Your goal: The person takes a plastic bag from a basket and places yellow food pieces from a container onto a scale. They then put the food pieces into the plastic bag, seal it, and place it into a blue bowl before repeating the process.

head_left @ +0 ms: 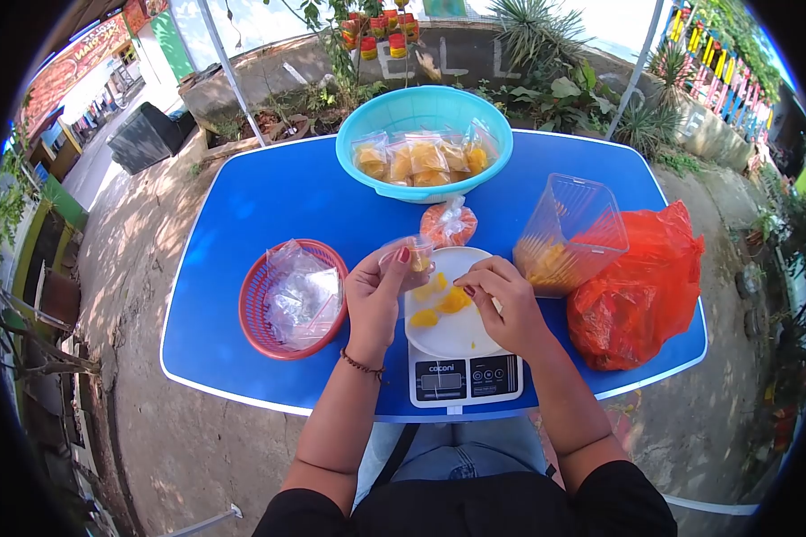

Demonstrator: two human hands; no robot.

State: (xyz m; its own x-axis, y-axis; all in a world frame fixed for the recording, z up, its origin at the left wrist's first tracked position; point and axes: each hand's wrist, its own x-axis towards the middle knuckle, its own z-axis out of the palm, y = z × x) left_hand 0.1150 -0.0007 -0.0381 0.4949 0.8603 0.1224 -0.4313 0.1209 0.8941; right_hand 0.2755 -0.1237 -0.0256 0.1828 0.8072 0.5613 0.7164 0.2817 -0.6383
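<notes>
My left hand (374,295) holds a small clear plastic bag (414,254) open above a white kitchen scale (455,358). My right hand (503,300) rests over the scale's round plate, fingertips pinching a yellow snack piece (457,301). A few more yellow pieces (424,317) lie on the plate. A filled, tied bag of orange snacks (450,224) lies just beyond the scale.
A teal bowl (403,112) of filled bags stands at the blue table's (260,206) far edge. A red basket (256,322) holding empty clear bags is at left. A clear tilted container (573,234) and a red plastic bag (640,291) are at right.
</notes>
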